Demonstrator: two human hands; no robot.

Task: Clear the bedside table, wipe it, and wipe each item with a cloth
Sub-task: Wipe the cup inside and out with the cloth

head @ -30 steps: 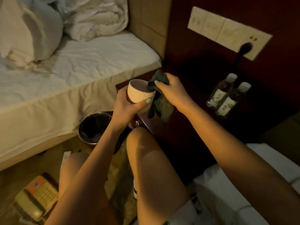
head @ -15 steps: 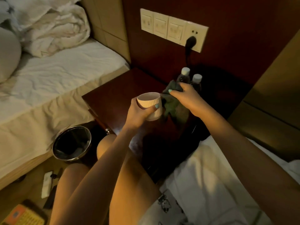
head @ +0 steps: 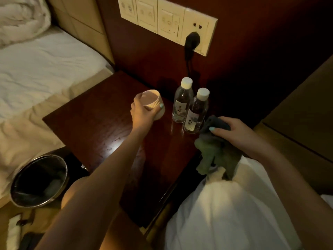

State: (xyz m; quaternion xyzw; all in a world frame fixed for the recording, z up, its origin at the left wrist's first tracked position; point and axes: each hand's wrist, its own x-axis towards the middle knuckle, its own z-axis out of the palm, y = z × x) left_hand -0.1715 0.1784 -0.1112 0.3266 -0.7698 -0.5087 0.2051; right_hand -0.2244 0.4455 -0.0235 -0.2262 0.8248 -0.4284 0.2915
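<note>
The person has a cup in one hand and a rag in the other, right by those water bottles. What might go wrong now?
1. The cup in the left hand is close beside the far bottle; setting it down carelessly could knock that bottle over.
2. The cloth dangles from the right hand beside the near bottle, so a swing might drag it down.

metal bin (head: 36, 202) beside bed (head: 45, 65), black plug (head: 192, 40) in wall panel (head: 147, 17)
</note>
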